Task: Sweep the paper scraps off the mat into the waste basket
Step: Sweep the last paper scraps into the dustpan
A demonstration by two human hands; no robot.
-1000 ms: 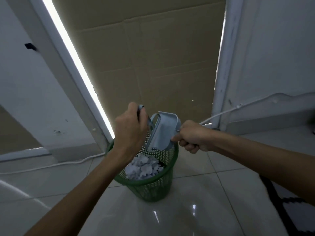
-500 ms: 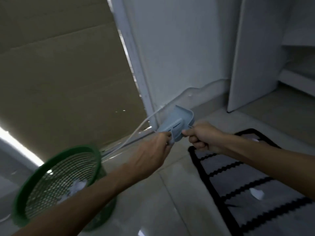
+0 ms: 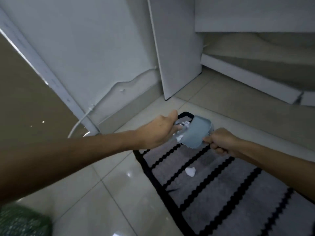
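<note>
Over the striped mat (image 3: 221, 193), the right hand (image 3: 219, 142) grips a light, rigid dustpan (image 3: 196, 133) by its handle, the left hand (image 3: 158, 132) grips a brush, and one featherlight paper scrap (image 3: 190, 171) lies on the mat.

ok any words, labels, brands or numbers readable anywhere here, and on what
None: no readable text shows in the head view.
Dustpan: plain blue, no label visible.
Mat: only black zigzag stripes on grey.
Waste basket: blurred green mesh, nothing legible.
Wall and floor tiles: no print.
</note>
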